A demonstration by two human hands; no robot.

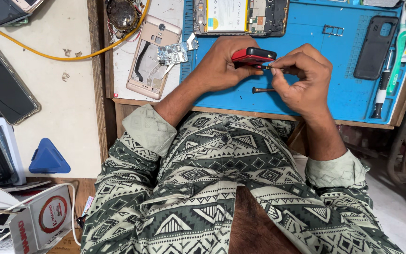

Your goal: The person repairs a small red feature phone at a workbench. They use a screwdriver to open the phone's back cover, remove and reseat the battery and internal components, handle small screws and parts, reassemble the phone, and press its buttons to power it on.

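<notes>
Red and black, a small phone [253,55] sits clasped in the left hand [222,63], held just above the blue mat [316,51] near its front edge. The left fingers wrap under and around the phone, hiding most of its lower side. The right hand [301,77] is pinched shut on a thin metal tool [269,67], whose tip meets the phone's right end; the curled fingers cover nearly all of the tool, so its shape is hard to make out. A screwdriver bit [263,90] lies on the mat just below both hands, touching neither. At the mat's far edge an opened phone [240,16] is cut off by the frame. A black phone cover [374,47] rests well to the right.
</notes>
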